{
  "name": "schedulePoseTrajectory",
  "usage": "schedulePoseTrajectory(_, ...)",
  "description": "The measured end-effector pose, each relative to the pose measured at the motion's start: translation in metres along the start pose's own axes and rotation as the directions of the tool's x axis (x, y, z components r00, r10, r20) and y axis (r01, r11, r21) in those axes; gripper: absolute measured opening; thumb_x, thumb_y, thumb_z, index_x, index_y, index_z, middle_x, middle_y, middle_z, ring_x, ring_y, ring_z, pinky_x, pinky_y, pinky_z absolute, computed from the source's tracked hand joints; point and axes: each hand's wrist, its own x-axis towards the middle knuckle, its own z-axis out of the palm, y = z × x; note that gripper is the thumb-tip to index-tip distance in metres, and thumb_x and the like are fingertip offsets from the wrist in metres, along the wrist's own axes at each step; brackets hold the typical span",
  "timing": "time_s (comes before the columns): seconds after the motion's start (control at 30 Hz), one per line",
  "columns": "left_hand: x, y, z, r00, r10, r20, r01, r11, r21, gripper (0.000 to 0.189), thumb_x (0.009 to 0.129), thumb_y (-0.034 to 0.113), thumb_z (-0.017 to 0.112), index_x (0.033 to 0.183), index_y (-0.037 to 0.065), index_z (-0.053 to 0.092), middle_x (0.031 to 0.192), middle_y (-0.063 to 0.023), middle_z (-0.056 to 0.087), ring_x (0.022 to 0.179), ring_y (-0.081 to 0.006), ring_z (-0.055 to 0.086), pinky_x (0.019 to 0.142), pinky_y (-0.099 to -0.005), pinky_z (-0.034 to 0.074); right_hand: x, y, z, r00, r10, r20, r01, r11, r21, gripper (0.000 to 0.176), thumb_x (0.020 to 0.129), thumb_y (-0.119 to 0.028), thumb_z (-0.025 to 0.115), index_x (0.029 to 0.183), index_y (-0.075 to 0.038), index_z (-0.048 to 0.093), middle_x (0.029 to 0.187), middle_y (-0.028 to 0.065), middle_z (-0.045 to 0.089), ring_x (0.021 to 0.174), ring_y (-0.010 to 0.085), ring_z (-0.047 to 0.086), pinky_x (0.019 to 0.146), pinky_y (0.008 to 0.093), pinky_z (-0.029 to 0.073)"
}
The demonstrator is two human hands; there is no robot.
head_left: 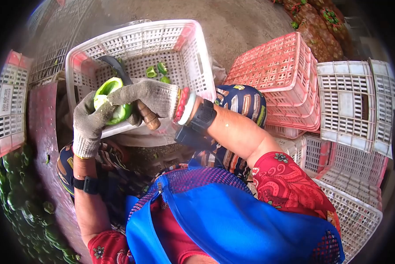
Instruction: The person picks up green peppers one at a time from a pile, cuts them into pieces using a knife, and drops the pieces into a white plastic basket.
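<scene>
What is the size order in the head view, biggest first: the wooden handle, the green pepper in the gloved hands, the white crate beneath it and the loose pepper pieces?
1. White crate
2. Green pepper
3. Wooden handle
4. Loose pepper pieces, too alike to rank among themselves

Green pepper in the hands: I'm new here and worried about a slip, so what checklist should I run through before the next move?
1. Left hand has hold of the green pepper: ok.
2. Right hand has the knife: ok, the wooden handle shows below the palm.
3. Blade pointing away from the body: ok, it reaches out over the crate.
4. Cutting edge clear of the left hand: cannot tell, the right hand hides part of the knife.
5. Both hands gloved: ok.
6. Crate free of pepper pieces: not ok, a few lie in it.
</scene>
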Motion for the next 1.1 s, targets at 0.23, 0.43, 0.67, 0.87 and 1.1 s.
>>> schedulePoseTrajectory(0.23, 0.005, -0.016, -0.014, 0.989, -0.06, 0.132, 0.094, 0.957, -0.274, 0.062, 0.095, 0.043, 0.066, 0.136, -0.002, 0.063, 0.104, -0.0023, 0.072, 0.076, -0.0049, 0.062, 0.063, -0.0181, 0.045, 0.007, 0.012, 0.011, 0.998, 0.031, -0.06, -0.021, 0.987, 0.16, 0.046, 0.096, -0.045, 0.064, 0.089, -0.001, 0.072, 0.064, 0.0107, 0.066, 0.034, 0.0188, 0.053, 0.032, 0.0301, 0.044)
schedulePoseTrajectory(0.43, 0.004, -0.02, -0.009, 0.986, -0.085, 0.144, 0.131, 0.926, -0.354, 0.056, 0.1, 0.04, 0.063, 0.134, -0.004, 0.063, 0.11, -0.0046, 0.072, 0.087, -0.0067, 0.066, 0.07, -0.0196, 0.051, 0.005, 0.018, 0.016, 0.988, 0.12, -0.096, -0.083, 0.943, 0.323, 0.041, 0.095, -0.043, 0.067, 0.081, -0.005, 0.071, 0.058, 0.0079, 0.064, 0.032, 0.0153, 0.048, 0.031, 0.0276, 0.037)
schedulePoseTrajectory(0.67, 0.011, -0.015, 0.001, 0.989, -0.139, 0.06, 0.122, 0.966, 0.228, 0.064, 0.083, 0.04, 0.089, 0.126, -0.002, 0.068, 0.104, -0.0037, 0.072, 0.092, -0.0085, 0.064, 0.083, -0.0253, 0.053, 0.014, 0.002, -0.014, 0.992, 0.001, -0.127, -0.061, 0.881, -0.469, 0.04, 0.102, -0.036, 0.061, 0.097, 0.002, 0.072, 0.061, 0.0079, 0.064, 0.037, 0.0146, 0.055, 0.036, 0.0263, 0.043)
schedulePoseTrajectory(0.87, 0.001, 0.004, -0.009, 0.99, -0.081, 0.119, 0.1, 0.982, -0.163, 0.035, 0.093, 0.027, 0.079, 0.114, 0.0, 0.071, 0.098, -0.0019, 0.072, 0.087, -0.0075, 0.064, 0.079, -0.0244, 0.053, 0.001, 0.003, 0.013, 0.968, 0.105, -0.228, -0.103, 0.994, 0.024, 0.043, 0.104, -0.038, 0.058, 0.103, 0.004, 0.07, 0.07, 0.0119, 0.069, 0.034, 0.0168, 0.054, 0.031, 0.0257, 0.044)
schedulePoseTrajectory(1.1, 0.016, -0.003, 0.0, 0.953, 0.118, -0.278, -0.202, 0.934, -0.296, 0.017, 0.1, 0.021, 0.074, 0.098, 0.006, 0.069, 0.087, 0.0042, 0.067, 0.077, -0.0025, 0.057, 0.068, -0.0201, 0.046, 0.021, 0.031, 0.03, 0.998, 0.024, -0.061, -0.002, 0.94, 0.341, 0.04, 0.103, -0.036, 0.06, 0.126, -0.003, 0.064, 0.086, 0.0073, 0.073, 0.055, 0.0132, 0.066, 0.033, 0.0256, 0.046)
